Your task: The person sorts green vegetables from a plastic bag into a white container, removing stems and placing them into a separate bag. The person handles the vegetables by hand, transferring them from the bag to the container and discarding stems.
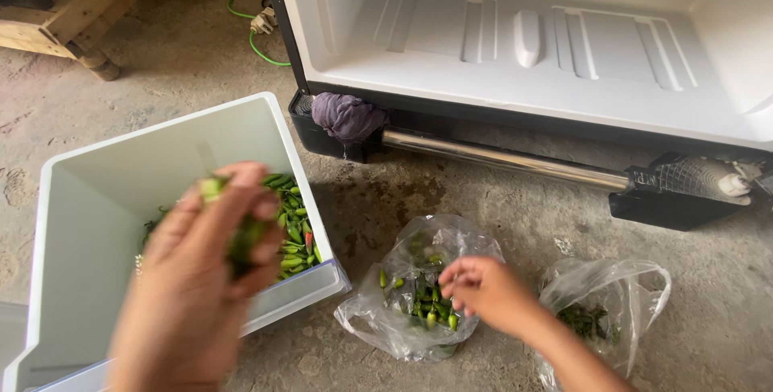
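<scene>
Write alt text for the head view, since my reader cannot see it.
A person's left hand holds green chillies over a white plastic bin of chillies, while the right hand reaches into a clear bag of chillies on a concrete floor. A second bag and an open fridge lie beyond.

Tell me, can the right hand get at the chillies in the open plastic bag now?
Probably yes. The right hand is already at the open mouth of the plastic bag, fingers just above the chillies, and nothing lies between them.
</scene>
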